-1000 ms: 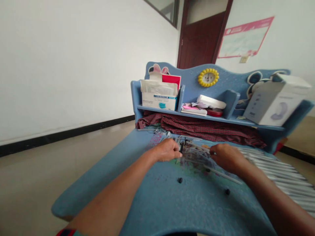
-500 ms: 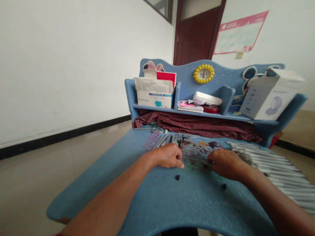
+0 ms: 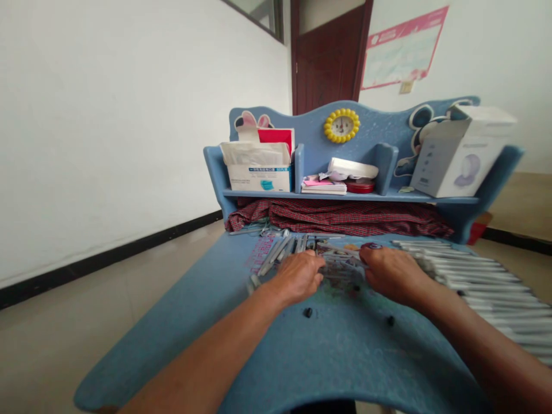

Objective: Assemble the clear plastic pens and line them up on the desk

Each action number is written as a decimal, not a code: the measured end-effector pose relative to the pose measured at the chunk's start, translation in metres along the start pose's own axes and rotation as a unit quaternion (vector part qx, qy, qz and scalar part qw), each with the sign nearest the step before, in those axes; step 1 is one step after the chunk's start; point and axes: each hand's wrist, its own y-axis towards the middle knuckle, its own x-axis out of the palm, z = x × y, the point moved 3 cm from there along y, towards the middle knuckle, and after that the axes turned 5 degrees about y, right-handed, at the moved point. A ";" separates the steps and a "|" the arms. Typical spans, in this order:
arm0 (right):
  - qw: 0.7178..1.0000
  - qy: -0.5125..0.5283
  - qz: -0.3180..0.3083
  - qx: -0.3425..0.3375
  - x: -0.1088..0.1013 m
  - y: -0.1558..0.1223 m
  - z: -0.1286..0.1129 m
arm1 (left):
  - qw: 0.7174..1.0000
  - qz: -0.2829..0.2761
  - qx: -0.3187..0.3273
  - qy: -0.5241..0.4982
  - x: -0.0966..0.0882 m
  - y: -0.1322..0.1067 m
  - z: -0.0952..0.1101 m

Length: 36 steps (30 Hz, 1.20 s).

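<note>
My left hand (image 3: 300,277) is over the middle of the blue desk (image 3: 276,356), its fingers curled in. Pale tube ends (image 3: 254,282) jut out beside its wrist; whether the hand grips them is hard to tell. My right hand (image 3: 391,273) is closed, with a thin pale rod (image 3: 338,248) reaching leftward from its fingertips. Between and beyond the hands lie thin sticks over a printed picture. Grey-white pen-like tubes (image 3: 276,250) lie loosely behind my left hand. On the desk in front are small black pieces, one to the left (image 3: 307,312) and another to the right (image 3: 390,321).
Many silvery tubes lie in a row (image 3: 487,287) at the right, beside my right forearm. Behind, a red checked cloth (image 3: 336,217) is tucked under the shelf (image 3: 259,194). On the shelf stand a mask box (image 3: 259,177) and a white carton (image 3: 457,155).
The right hand has moved away from me with the thin rod. My left hand has turned slightly, and pale tube ends now show by its wrist. The view has shifted a little.
</note>
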 end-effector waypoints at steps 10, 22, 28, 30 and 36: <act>0.994 0.014 0.103 0.012 -0.008 -0.004 0.005 | 0.999 -0.028 -0.011 0.034 0.003 0.005 -0.003; 0.991 0.031 0.127 0.003 0.003 -0.001 0.011 | 0.990 -0.041 -0.128 -0.038 -0.008 -0.001 -0.048; 0.991 0.042 0.126 -0.005 0.002 -0.002 0.007 | 0.989 -0.073 -0.124 0.028 -0.004 -0.003 -0.025; 0.992 0.043 0.121 -0.007 0.002 -0.003 0.005 | 0.989 -0.077 -0.116 0.049 -0.004 -0.003 -0.021; 0.992 0.043 0.114 -0.017 0.005 -0.003 0.001 | 0.984 -0.078 -0.106 0.123 -0.006 -0.005 -0.007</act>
